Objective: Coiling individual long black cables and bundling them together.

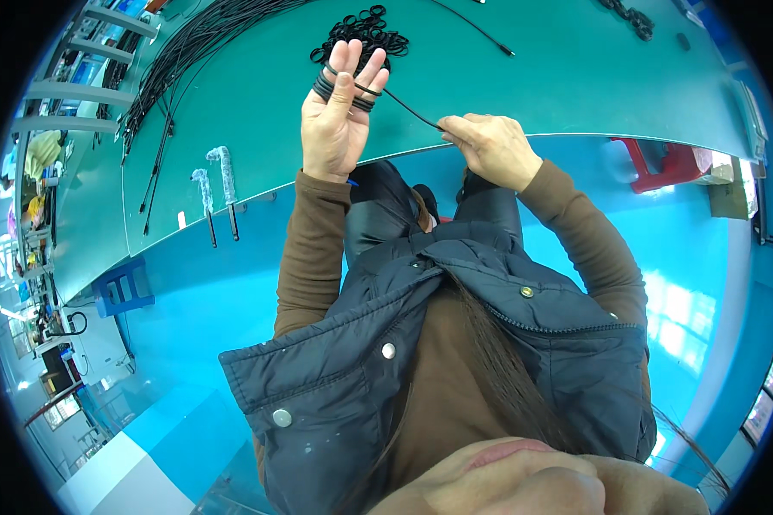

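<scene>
A thin black cable is looped several times around the fingers of my left hand, which is raised palm toward me over the table's near edge. The thumb of that hand lies against the loops, and its fingertips point away from me. From the loops the cable runs to the right, fairly straight. My right hand pinches it between thumb and fingertips, with the other fingers curled. Just beyond my left hand lies a pile of small black rings, partly hidden by the fingers.
A large bundle of black cables curves across the green table at the far left. Two plastic-wrapped tools sit at the table's left edge. A black coiled item lies far right. A red stool stands beyond my right arm.
</scene>
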A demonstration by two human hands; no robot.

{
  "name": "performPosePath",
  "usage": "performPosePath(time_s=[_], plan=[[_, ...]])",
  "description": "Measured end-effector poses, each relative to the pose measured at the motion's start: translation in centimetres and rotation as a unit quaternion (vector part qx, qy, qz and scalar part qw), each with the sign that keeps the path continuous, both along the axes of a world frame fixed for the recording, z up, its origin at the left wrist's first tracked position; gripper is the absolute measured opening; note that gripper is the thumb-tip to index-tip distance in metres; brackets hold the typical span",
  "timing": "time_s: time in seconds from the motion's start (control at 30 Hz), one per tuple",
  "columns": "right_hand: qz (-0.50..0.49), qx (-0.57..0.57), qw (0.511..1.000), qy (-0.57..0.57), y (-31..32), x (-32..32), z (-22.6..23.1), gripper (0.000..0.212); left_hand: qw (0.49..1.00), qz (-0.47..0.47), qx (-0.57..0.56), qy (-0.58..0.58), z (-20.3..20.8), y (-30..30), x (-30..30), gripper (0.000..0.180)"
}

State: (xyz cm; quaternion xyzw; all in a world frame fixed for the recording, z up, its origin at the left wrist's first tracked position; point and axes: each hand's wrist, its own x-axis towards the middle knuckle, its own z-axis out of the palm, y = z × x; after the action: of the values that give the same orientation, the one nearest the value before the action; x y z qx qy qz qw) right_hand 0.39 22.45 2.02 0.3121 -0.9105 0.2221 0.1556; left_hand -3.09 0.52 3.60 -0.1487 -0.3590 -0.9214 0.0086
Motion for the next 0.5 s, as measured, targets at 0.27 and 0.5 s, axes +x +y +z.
performPosePath(time_s=[0.27, 0.5], plan=[[0.024, 0.016, 0.999, 0.045, 0.1, -0.1, 0.4, 0.006, 0.994, 0.046, -0.098, -0.013, -1.1, -0.2, -0.1, 0.044], [0.089, -0.018, 0.979, 0.180, 0.0, -3.4, 4.2, 0.014, 0.953, 0.019, -0.300, 0.030, -1.2, 0.9, 1.5, 0.038]])
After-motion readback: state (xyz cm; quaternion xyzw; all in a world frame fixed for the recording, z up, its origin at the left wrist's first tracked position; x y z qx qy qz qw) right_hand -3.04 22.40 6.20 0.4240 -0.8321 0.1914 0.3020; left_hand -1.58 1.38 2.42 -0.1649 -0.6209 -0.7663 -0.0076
